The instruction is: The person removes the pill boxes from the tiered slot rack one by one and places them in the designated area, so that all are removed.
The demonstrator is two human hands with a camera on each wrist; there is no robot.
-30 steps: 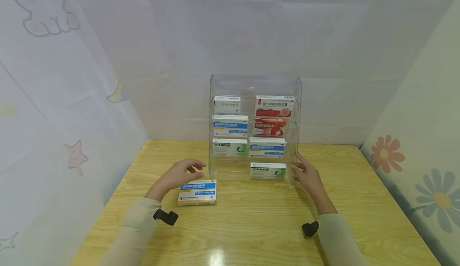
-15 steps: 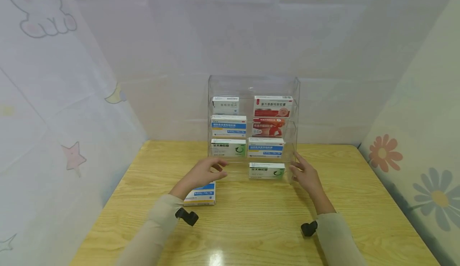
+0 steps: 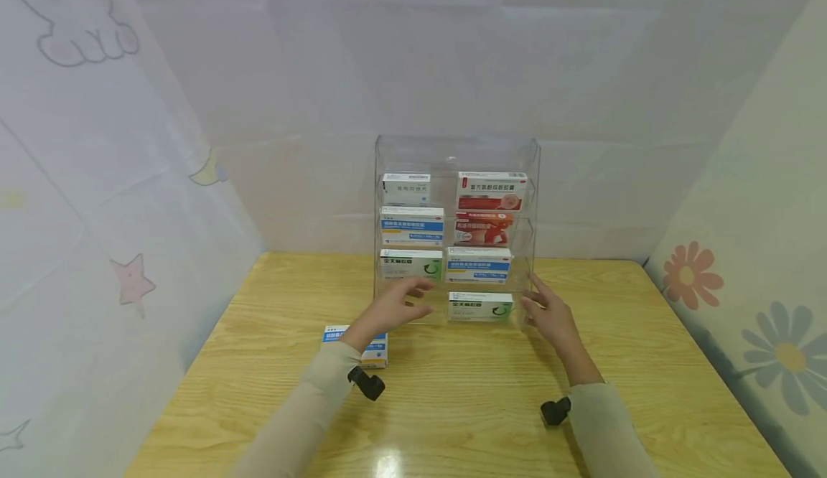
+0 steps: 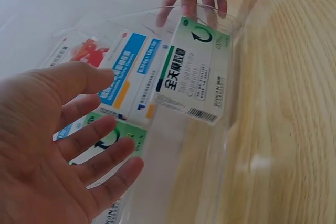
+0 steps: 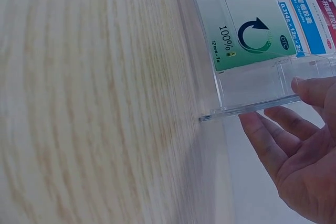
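A clear acrylic display rack [image 3: 452, 156] stands at the back of the table with medicine boxes on its tiers. My left hand [image 3: 395, 307], fingers spread and holding nothing, hovers before its lower left part. In the left wrist view it overlaps a green-and-white box [image 4: 137, 132]. My right hand [image 3: 549, 314] grips the rack's right side panel, thumb [image 5: 310, 90] on one face and fingers on the other. Beside it on the bottom tier sits another green-and-white medicine box [image 3: 480, 307]. A blue-and-white medicine box [image 3: 377, 356] lies on the table, partly hidden behind my left wrist.
Higher tiers hold blue-and-white boxes [image 3: 412, 227], a red box [image 3: 483, 229], a red-and-white box [image 3: 492, 191] and a pale box [image 3: 406, 189]. The wooden table [image 3: 465, 406] meets a cloth backdrop [image 3: 310, 198] behind the rack.
My left hand has moved right from above the box on the table to the front of the rack's lower left part. The right hand has stayed at the rack's side.
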